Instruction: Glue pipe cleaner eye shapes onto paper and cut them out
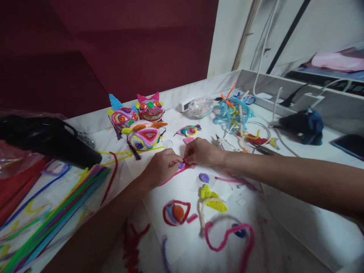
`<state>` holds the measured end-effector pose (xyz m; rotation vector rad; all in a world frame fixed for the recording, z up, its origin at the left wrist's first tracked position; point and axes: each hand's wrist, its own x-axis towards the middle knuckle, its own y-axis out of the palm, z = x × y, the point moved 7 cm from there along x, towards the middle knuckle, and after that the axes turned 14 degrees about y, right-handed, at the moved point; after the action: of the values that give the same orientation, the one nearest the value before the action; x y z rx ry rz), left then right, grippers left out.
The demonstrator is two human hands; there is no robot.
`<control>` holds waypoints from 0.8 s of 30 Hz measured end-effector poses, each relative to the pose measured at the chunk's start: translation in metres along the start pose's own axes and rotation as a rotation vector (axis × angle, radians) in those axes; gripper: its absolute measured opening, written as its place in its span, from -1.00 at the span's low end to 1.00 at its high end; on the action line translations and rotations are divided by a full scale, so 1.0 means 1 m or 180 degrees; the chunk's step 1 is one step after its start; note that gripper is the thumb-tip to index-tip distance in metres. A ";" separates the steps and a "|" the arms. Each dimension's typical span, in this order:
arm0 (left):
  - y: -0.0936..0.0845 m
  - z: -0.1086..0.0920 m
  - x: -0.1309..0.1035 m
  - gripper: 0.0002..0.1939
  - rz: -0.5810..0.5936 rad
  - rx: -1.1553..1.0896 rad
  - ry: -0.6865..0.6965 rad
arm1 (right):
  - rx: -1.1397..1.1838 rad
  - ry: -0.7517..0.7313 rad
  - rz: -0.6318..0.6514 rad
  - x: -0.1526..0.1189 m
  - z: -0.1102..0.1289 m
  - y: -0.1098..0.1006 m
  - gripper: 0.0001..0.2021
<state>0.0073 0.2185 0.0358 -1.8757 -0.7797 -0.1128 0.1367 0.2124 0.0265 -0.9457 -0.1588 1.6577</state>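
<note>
Over the white paper (186, 189), the left hand (165, 165) and right hand (203, 151) are pinching a pink-red strand (172, 177), apparently steadying it. On the paper, an orange-centred eye (178, 212) is lying within reach.

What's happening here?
A person's left hand and right hand meet over white paper, fingers at a pink fuzzy strip; the exact grip is partly hidden. An eye-shaped piece with an orange centre lies nearer the camera. Three colourful face figures sit beyond the left hand.
</note>
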 end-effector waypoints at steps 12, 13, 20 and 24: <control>0.007 -0.003 -0.006 -0.71 0.0178 0.0126 0.0074 | -0.0736 -0.0179 -0.0151 0.001 0.007 0.002 -0.92; 0.007 -0.002 -0.007 -0.71 0.0207 0.0149 0.0057 | -0.0790 -0.0236 -0.0186 -0.001 0.008 0.000 -0.93; 0.008 -0.003 -0.007 -0.68 0.0258 0.0243 0.0032 | -0.1157 -0.0681 -0.0661 -0.016 0.007 -0.012 -0.84; 0.009 -0.003 -0.007 -0.70 0.0236 0.0294 0.0080 | -0.1319 -0.0983 -0.0682 -0.023 0.005 -0.003 -0.80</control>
<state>0.0075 0.2104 0.0271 -1.8097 -0.6863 -0.0527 0.1360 0.1951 0.0432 -0.9309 -0.8109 1.5892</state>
